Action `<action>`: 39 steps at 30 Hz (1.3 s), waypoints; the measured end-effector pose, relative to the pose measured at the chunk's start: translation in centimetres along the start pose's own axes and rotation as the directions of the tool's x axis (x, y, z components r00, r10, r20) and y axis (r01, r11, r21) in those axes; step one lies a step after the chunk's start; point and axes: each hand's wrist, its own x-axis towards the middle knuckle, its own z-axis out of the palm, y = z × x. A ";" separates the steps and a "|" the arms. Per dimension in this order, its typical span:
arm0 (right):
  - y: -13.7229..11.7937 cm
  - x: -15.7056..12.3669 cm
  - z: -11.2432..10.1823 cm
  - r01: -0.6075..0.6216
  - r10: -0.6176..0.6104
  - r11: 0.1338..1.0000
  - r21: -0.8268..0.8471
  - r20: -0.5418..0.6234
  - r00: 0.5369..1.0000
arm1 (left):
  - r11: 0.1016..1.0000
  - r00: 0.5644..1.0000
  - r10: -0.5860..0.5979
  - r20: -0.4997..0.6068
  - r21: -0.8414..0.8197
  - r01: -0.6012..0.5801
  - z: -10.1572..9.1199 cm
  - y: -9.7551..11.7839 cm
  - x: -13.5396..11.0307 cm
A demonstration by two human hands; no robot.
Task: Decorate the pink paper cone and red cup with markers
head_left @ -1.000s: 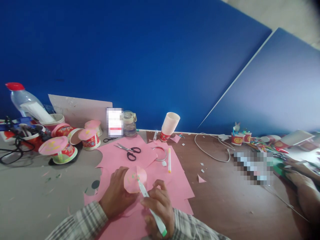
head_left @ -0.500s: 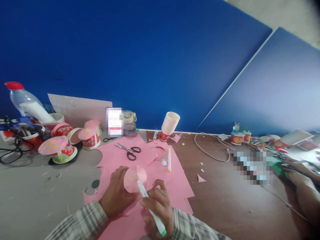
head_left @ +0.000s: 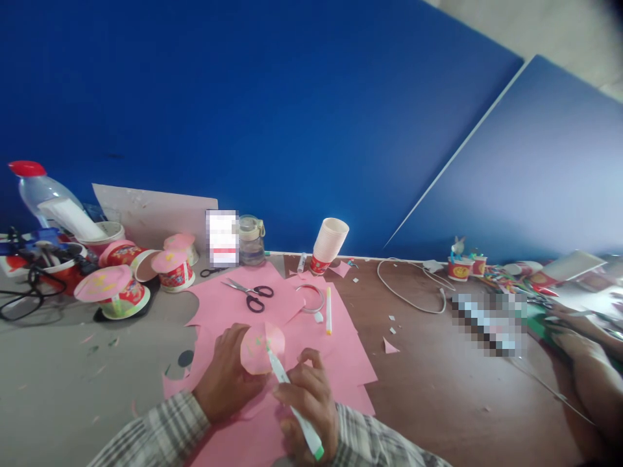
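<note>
"Over smooth pink sheets (head_left: 343,366), what's gripped?"
"My left hand (head_left: 228,373) holds the round pink paper disc (head_left: 260,344); my right hand (head_left: 312,392) clasps the slim white-green marker (head_left: 305,428)."
"Changed?"
"Barely: its tip (head_left: 269,352) stays at the disc."

broad, flat, deep-blue partition panel (head_left: 233,117), slanting thin pale edge strip (head_left: 457,149), second blue panel (head_left: 555,175) washed by light, matte grey tabletop (head_left: 87,395) meeting brown wood-toned tabletop (head_left: 428,402)

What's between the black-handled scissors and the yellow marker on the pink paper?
In the head view, a thin ring and a small white object lie between the scissors and the marker, with pink paper beneath.
</note>
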 end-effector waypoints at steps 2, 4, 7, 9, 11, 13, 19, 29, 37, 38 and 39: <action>0.1 -0.1 0.0 -0.009 0.009 1.000 -0.010 -0.035 0.999 | 1.000 1.000 0.003 -0.002 -0.004 -0.003 0.0 0.0 0.0; 0.2 -0.1 0.0 -0.009 0.008 1.000 -0.019 -0.052 0.999 | 1.000 1.000 0.005 -0.003 -0.005 -0.005 0.0 -0.1 0.0; 0.3 -0.1 0.0 -0.005 0.004 1.000 -0.025 -0.046 0.999 | 1.000 1.000 0.012 -0.008 0.000 -0.012 0.0 -0.1 0.0; 0.2 0.0 0.0 -0.005 0.004 1.000 -0.024 -0.044 0.999 | 1.000 1.000 0.017 -0.014 0.002 -0.017 0.0 0.0 0.1; 0.2 0.0 0.0 -0.005 0.004 1.000 -0.023 -0.051 0.999 | 1.000 1.000 0.020 -0.016 0.000 -0.020 -0.1 0.1 0.1; 0.2 0.1 0.1 -0.006 0.005 1.000 -0.025 -0.054 0.999 | 1.000 1.000 0.024 -0.010 -0.002 -0.024 -0.1 0.1 0.1; 0.2 0.1 0.0 -0.014 0.012 0.999 -0.042 -0.043 0.999 | 1.000 1.000 0.028 0.006 0.002 -0.028 0.0 -0.1 0.1; 0.2 0.0 0.2 -0.022 0.020 0.999 -0.040 -0.053 0.998 | 1.000 1.000 0.026 0.008 -0.014 -0.026 0.1 -0.3 0.0; 0.0 0.1 0.1 -0.025 0.024 0.999 -0.043 -0.040 0.999 | 1.000 1.000 0.020 0.003 0.001 -0.020 0.1 -0.3 0.0; 0.0 0.0 0.1 -0.027 0.026 0.999 -0.037 -0.040 0.999 | 1.000 1.000 0.023 0.003 0.000 -0.023 0.1 -0.2 0.0; 0.1 0.0 0.2 -0.027 0.025 0.999 -0.034 -0.042 0.999 | 1.000 1.000 0.028 0.003 -0.002 -0.028 0.1 -0.2 0.0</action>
